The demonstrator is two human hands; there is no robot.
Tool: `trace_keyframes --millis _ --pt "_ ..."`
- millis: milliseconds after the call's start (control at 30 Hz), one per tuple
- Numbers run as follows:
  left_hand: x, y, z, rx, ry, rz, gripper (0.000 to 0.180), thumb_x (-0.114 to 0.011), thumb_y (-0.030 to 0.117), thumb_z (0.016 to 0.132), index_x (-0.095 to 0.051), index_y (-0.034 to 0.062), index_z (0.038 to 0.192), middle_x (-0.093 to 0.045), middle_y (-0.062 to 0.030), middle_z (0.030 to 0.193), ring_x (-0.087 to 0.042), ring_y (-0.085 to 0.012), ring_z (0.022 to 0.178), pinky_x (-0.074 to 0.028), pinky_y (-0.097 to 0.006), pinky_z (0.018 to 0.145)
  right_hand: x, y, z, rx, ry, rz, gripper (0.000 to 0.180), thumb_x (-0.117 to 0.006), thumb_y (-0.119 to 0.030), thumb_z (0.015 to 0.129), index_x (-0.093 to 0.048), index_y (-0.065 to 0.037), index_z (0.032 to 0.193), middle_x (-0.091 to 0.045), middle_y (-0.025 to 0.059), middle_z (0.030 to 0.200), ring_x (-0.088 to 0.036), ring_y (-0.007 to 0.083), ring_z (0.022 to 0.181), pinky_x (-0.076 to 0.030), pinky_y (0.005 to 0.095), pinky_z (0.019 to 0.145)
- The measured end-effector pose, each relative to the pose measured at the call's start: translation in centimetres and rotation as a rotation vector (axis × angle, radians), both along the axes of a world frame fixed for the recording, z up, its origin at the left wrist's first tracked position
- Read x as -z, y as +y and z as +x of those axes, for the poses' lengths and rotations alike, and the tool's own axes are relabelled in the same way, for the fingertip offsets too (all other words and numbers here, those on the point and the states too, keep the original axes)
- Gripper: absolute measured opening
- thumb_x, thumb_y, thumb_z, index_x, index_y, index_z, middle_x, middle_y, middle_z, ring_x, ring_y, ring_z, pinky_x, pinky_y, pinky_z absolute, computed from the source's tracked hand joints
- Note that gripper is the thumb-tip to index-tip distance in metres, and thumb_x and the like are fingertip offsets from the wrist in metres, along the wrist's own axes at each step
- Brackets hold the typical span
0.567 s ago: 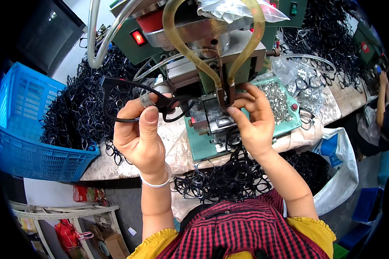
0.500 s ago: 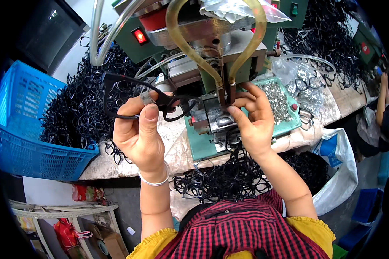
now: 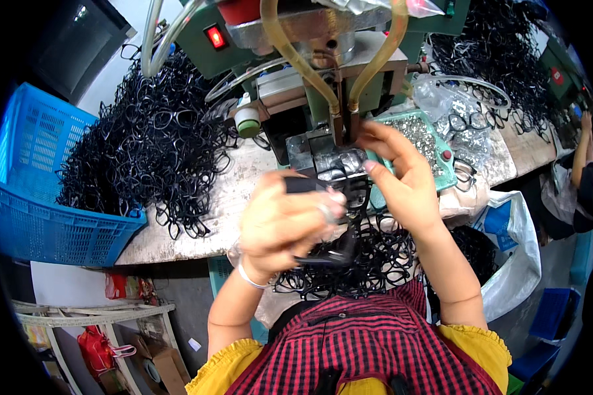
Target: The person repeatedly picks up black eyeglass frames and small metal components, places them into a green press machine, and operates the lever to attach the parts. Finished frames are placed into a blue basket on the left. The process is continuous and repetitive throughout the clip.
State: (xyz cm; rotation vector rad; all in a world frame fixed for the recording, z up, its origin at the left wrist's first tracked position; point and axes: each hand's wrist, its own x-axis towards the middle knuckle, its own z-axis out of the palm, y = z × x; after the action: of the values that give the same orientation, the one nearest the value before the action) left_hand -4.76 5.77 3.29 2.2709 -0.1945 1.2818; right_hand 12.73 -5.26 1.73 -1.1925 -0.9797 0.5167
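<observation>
My left hand [image 3: 286,220] is smeared by motion in front of the machine, above the heap of frames. It grips a black eyeglass frame [image 3: 336,257], also blurred, with parts showing above and below the fingers. Beside the two upright copper-coloured prongs of the bench machine [image 3: 372,66] is my right hand [image 3: 407,178]. Its thumb and forefinger are apart, with nothing visible between them. The thumb tip is close to the shiny metal fixture [image 3: 339,163] under the prongs; whether it touches cannot be seen.
Black eyeglass frames are heaped in a pile [image 3: 145,131] at left, beside a blue plastic crate [image 3: 66,224], and another pile [image 3: 375,253] lies nearest me. A green tray [image 3: 447,176] of small metal parts sits right of the fixture. Further right, another person's arm [image 3: 581,148] shows.
My left hand has swung right and down with the eyeglass frame, from beside the machine to in front of it. My right hand has drawn slightly right, its thumb and forefinger further apart.
</observation>
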Motion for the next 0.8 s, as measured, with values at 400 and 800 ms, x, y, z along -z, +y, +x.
trace_keyframes --millis 400,800 --pt "2.1 0.1 1.9 0.003 0.087 0.216 0.023 -0.075 0.016 0.073 -0.07 0.0116 0.095 -0.071 -0.0029 0.104 -0.053 -0.019 0.065 -0.049 -0.041 0.085 9.0 -2.0 9.3 0.678 -0.894 -0.334 0.011 -0.072 -0.007 0.076 -0.07 -0.004 0.086 -0.062 0.017 0.121 -0.054 0.0356 0.119 -0.041 0.0429 0.102" --pt "4.2 5.1 -13.6 -1.168 -0.045 -0.385 0.02 -0.06 0.005 0.091 -0.065 -0.001 0.109 -0.067 -0.0131 0.109 -0.062 -0.0223 0.099 -0.047 -0.034 0.09 11.8 -6.2 11.5 0.691 0.058 -0.102 0.021 -0.058 -0.008 0.094 -0.067 0.001 0.111 -0.068 0.0093 0.103 -0.062 0.0141 0.094 -0.048 0.0265 0.088"
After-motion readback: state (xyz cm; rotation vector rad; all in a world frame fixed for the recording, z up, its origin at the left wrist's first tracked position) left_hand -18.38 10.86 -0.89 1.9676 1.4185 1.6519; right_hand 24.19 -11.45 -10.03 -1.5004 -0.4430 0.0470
